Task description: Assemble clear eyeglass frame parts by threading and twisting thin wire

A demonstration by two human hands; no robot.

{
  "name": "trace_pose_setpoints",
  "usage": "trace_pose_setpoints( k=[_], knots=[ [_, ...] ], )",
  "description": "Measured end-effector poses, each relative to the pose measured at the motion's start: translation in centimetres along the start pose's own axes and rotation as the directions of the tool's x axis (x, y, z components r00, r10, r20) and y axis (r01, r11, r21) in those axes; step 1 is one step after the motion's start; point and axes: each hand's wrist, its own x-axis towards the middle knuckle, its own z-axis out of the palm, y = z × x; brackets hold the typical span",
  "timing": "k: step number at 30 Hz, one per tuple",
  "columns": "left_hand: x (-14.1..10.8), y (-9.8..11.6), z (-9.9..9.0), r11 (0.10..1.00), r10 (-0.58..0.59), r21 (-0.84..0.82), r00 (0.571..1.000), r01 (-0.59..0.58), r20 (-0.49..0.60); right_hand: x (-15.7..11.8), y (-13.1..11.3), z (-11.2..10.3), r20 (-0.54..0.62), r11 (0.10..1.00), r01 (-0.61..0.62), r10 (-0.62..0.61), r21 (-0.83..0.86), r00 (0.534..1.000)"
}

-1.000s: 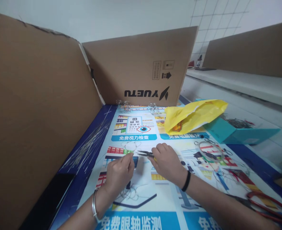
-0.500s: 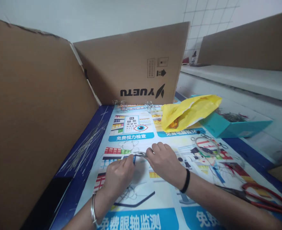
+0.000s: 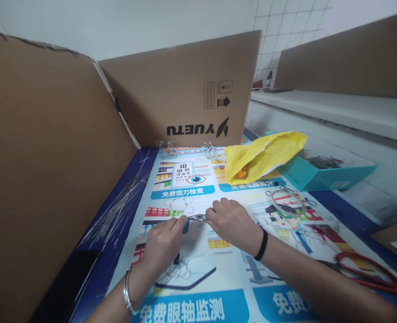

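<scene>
My left hand (image 3: 166, 240) is wrapped round the blue handle (image 3: 186, 226) of a pair of pliers. The silver metal head (image 3: 197, 217) of the pliers points right and bridges the gap between my hands. My right hand (image 3: 230, 222) is closed at the end of that head, fingertips pressed together; what it pinches is hidden behind the fingers. Thin wire bent into loops (image 3: 178, 205) lies just beyond my hands. Nearer to me, a tangle of fine wire (image 3: 180, 270) rests beside a dark angled strip (image 3: 198, 280).
Straight thin wires (image 3: 117, 211) lie at the left by a cardboard wall (image 3: 50, 134). A yellow bag (image 3: 266, 154) leans against a turquoise box (image 3: 333, 177) of wire bits. A wire coil (image 3: 288, 203) and red-handled scissors (image 3: 370, 271) lie right, the scissors partly behind my right forearm.
Both hands keep their grip and stay close together. The pliers' head looks slightly turned between them. The whole view has shifted a little.
</scene>
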Motion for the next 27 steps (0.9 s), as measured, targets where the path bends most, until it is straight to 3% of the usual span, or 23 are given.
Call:
trace_pose_setpoints(
  k=[7,15,27],
  knots=[
    [0.0,0.3,0.1,0.989,-0.105,-0.108,0.994,0.101,-0.029,0.1,0.0,0.2,0.077,0.999,-0.005,0.002,0.035,0.997],
    [0.0,0.0,0.0,0.997,0.004,0.080,1.000,-0.005,0.008,0.2,-0.5,-0.3,0.075,0.999,-0.033,0.032,0.005,0.997],
    [0.3,0.1,-0.6,0.986,0.093,0.132,0.993,-0.102,0.078,0.5,-0.5,-0.9,0.109,0.998,-0.054,0.050,0.033,0.993]
  ],
)
